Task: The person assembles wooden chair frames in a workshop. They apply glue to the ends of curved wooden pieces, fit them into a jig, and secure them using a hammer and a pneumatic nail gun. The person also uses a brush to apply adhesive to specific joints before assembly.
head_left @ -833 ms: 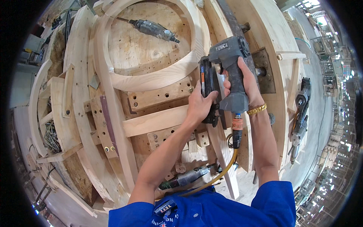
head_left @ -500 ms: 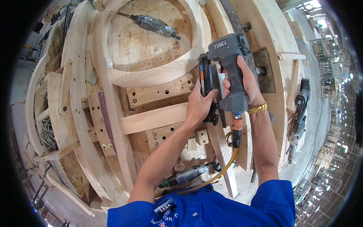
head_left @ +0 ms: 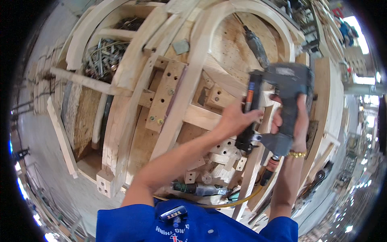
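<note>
View has turned; nail gun still in both hands: right hand wrapped round handle, left hand gripping magazine, near bench's right edge. Grip unchanged, so likely still in use; wood contact unclear

Dark grey on the nail gun; black on its magazine, with an orange and blue label. Faded orange-red on the hose coupling; yellow on the hose. Gold on the bracelet. Bright blue on the shirt, printed in white and red. Pale cream on the wooden frame; purplish brown on the thin strip; tan with dark dots on the drilled block.
</note>
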